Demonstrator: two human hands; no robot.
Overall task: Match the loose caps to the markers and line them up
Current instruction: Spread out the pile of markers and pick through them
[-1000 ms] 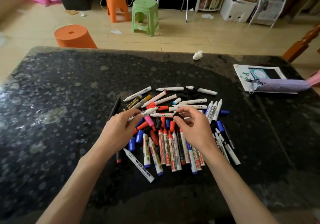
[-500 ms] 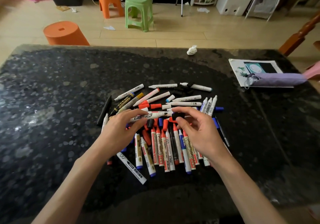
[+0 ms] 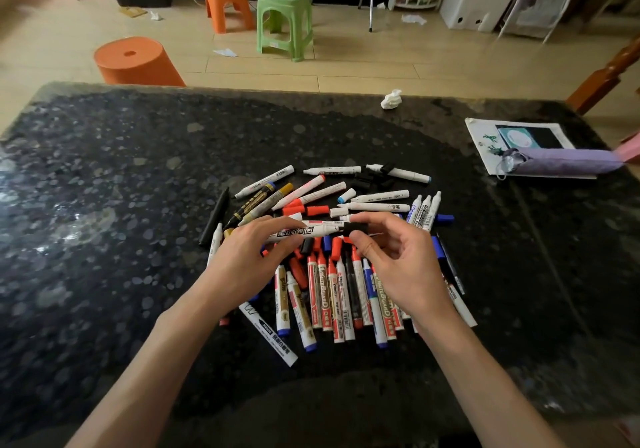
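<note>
Fingers [image 3: 268, 227] of L hand [image 3: 242, 264] grip a white marker [image 3: 304, 233] above the pile [image 3: 323, 295], R hand [image 3: 398, 267] pinches a black cap [image 3: 356, 229] at its tip; early days imo, since most markers & loose caps [image 3: 317, 210] lie jumbled, no row yet.

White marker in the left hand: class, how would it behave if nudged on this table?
Probably rolls: the marker is a round barrel and the table looks glossy. Likely stiff: it spans straight from the left hand to the cap in the right hand.
</note>
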